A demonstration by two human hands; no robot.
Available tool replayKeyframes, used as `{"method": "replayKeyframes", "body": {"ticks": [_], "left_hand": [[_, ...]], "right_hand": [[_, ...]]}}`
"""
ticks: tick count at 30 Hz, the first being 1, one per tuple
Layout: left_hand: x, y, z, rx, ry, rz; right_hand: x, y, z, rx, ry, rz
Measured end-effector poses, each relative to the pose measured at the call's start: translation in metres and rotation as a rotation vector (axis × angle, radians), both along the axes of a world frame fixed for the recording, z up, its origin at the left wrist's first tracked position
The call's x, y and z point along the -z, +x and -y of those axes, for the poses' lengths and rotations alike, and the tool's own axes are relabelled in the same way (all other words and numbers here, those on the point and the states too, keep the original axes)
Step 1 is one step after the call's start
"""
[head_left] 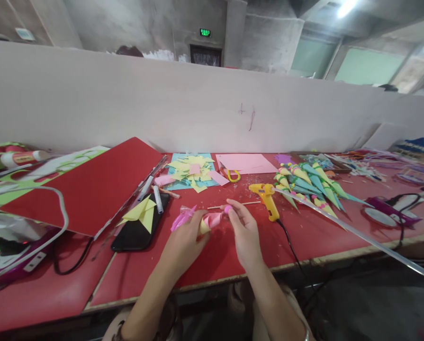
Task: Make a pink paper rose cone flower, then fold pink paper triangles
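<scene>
My left hand (185, 244) is closed around a small rolled paper cone (213, 220) in pink and pale yellow, above the front of the red table. Between the thumb and fingers of my right hand (246, 234) is a small bright pink pom-pom (228, 209), close to the cone's right end. A crumpled pink plastic bag (183, 218) shows just behind my left hand. Right of my right hand stands a yellow hot glue gun (267, 199) with a long clear glue stick (361, 237) sticking out of it. A thin wooden stick (215, 207) lies behind my hands.
Finished-looking paper cones (314, 182) are heaped at the right. Yellow paper pieces (193, 168), yellow-handled scissors (234, 176) and pink sheets (249, 163) lie at the back. A black phone (133, 240), markers (158, 199) and a red board (91, 189) are on the left.
</scene>
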State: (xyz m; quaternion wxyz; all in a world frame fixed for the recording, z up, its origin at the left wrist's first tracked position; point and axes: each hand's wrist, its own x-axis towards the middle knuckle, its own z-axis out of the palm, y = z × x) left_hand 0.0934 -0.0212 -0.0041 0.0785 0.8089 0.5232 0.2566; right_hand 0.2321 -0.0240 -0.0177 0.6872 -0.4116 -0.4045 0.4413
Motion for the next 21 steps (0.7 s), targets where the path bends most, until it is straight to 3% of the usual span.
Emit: {"method": "replayKeyframes", "body": {"ticks": [7, 13, 21], "left_hand": [[0.0001, -0.0014, 0.0000, -0.006, 0.084, -0.039], [-0.0017, -0.0031, -0.0011, -0.042, -0.011, 0.020], [-0.0065, -0.0004, 0.0009, -0.042, -0.018, 0.007]], "right_hand": [[0.0017, -0.0011, -0.0005, -0.057, 0.023, -0.031], [-0.0011, 0.0006, 0.0024, -0.024, 0.061, 0.055], [-0.0037, -0.0011, 0.0059, 0.013, 0.092, 0.160]]}}
